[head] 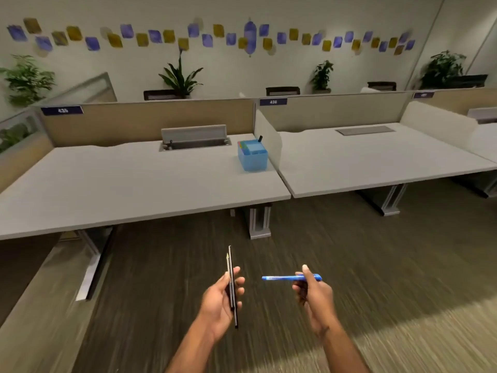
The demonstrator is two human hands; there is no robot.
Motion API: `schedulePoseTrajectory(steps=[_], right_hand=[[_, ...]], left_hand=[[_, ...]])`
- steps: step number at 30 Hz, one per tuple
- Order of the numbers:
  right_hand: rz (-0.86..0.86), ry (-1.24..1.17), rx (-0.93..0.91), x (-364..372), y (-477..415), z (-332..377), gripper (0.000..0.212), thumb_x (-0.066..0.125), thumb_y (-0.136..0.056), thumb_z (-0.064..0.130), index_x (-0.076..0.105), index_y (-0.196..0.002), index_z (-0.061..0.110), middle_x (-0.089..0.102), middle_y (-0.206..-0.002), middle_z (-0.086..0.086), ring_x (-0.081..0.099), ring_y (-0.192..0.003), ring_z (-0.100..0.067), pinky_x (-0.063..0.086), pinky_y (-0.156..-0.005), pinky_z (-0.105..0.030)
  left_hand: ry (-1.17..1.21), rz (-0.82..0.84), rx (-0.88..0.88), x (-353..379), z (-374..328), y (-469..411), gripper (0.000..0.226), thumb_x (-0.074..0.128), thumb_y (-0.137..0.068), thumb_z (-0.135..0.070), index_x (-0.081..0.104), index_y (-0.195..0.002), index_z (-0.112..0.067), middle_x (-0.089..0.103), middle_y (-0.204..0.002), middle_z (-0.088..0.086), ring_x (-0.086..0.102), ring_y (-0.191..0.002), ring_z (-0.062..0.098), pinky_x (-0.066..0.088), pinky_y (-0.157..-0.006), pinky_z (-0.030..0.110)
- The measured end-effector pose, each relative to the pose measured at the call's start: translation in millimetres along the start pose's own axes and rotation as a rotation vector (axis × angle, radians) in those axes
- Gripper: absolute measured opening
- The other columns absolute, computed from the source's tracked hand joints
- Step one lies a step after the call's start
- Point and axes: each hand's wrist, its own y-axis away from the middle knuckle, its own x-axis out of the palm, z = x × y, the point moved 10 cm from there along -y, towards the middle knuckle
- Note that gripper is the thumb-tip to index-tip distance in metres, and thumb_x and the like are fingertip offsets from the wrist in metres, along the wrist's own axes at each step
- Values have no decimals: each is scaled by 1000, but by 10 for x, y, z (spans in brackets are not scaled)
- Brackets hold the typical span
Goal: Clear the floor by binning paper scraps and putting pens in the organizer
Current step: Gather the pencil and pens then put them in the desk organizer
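The blue plastic desk organizer (252, 156) stands on the grey left-hand desk (107, 189), at its far right corner, beside the white divider panel (266, 138); the grey right-hand desk (376, 157) lies beyond that panel.

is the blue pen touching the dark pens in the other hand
Apart. The head view shows bare floor between the blue pen in the right hand and the dark pens in the left hand.

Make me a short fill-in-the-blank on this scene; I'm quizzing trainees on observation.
1. The right hand holds a ____ pen.
2. The left hand holds two dark pens pointing ____.
3. The blue organizer stands on the desk numbered ____.

Missing words: blue; upward; 435
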Motion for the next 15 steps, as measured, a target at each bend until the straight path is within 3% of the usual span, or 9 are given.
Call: schedulePoseTrajectory(steps=[15], right_hand=[[115,138,25,1067,-2624,1306,28,63,-88,33,69,-94,7,72,-75,-12,62,-63,-16,50,-57,-26]], left_hand=[[106,-62,120,966,-1141,-2208,31,49,-96,-30,75,-108,-18,73,-91,7,61,-72,17,44,-60,30]])
